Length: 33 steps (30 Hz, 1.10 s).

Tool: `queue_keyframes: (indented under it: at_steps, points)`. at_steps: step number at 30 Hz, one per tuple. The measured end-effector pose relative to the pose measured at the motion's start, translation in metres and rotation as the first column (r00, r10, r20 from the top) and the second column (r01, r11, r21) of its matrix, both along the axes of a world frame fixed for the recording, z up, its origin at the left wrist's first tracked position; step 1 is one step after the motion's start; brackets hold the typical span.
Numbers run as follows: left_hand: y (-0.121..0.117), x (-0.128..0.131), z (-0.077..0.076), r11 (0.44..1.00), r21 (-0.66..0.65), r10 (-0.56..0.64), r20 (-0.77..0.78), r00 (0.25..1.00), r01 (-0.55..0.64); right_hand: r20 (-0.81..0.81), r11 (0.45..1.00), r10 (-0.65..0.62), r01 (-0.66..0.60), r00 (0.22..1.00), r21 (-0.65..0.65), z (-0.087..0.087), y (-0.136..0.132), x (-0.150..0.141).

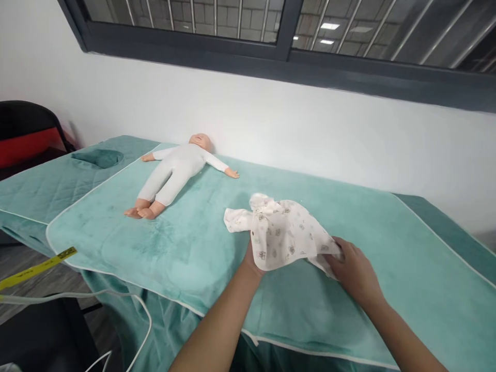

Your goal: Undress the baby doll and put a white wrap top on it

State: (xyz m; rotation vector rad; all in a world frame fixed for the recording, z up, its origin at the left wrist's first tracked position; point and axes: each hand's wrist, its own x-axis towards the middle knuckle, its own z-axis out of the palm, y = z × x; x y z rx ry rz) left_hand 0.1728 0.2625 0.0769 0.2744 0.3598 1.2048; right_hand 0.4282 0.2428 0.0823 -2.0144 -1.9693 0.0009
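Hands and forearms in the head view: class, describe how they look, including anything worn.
The left forearm and right forearm are bare where they show, with no sleeve, watch, cable or marking visible. The right hand wears no glove. The left hand is mostly hidden.

The garment [284, 230] is matt cloth, the bedcover [194, 243] plush, the bars [239, 19] glossy metal.

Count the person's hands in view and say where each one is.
2. The left hand is at the left part of the patterned cloth, mostly hidden by it; the right hand holds the cloth's right end.
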Motion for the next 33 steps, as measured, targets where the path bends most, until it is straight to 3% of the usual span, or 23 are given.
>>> queue_keyframes:
  at_steps: [5,13,16,19,23,26,29,33]
  points:
    - [-0.001,-0.003,-0.001,1.000,-0.027,-0.004,0.000,1.000,0.004,-0.109,0.992,-0.121,0.122,0.987,0.007,0.021,0.004,0.020]
    - [0.007,-0.003,0.004,0.999,0.041,-0.028,0.177,0.984,0.021,-0.048,0.951,-0.217,0.222,0.975,0.216,0.064,0.001,0.062]
    - [0.007,-0.003,0.002,1.000,0.019,0.004,0.200,0.980,-0.008,-0.017,0.935,-0.245,0.241,0.969,0.259,0.062,-0.001,0.075]
    - [0.006,-0.001,-0.002,1.000,0.019,-0.008,0.198,0.980,0.004,0.043,0.945,-0.174,0.155,0.984,0.289,0.045,-0.002,0.082]
    - [0.005,0.001,-0.004,0.997,0.066,-0.059,0.157,0.986,0.050,0.114,0.965,0.056,-0.083,0.992,0.250,0.017,-0.004,0.071]
    - [0.003,0.004,-0.007,0.998,0.053,-0.042,0.090,0.995,0.038,0.093,0.961,0.114,-0.133,0.989,0.243,0.009,-0.003,0.049]
    - [0.000,0.006,-0.008,0.999,0.046,-0.021,-0.006,1.000,0.022,-0.048,0.978,0.093,-0.082,0.995,0.192,0.022,0.001,0.023]
    - [0.001,-0.002,0.006,0.998,0.053,-0.013,-0.167,0.986,0.022,-0.346,0.990,-0.046,0.090,0.937,0.112,0.067,0.006,-0.011]
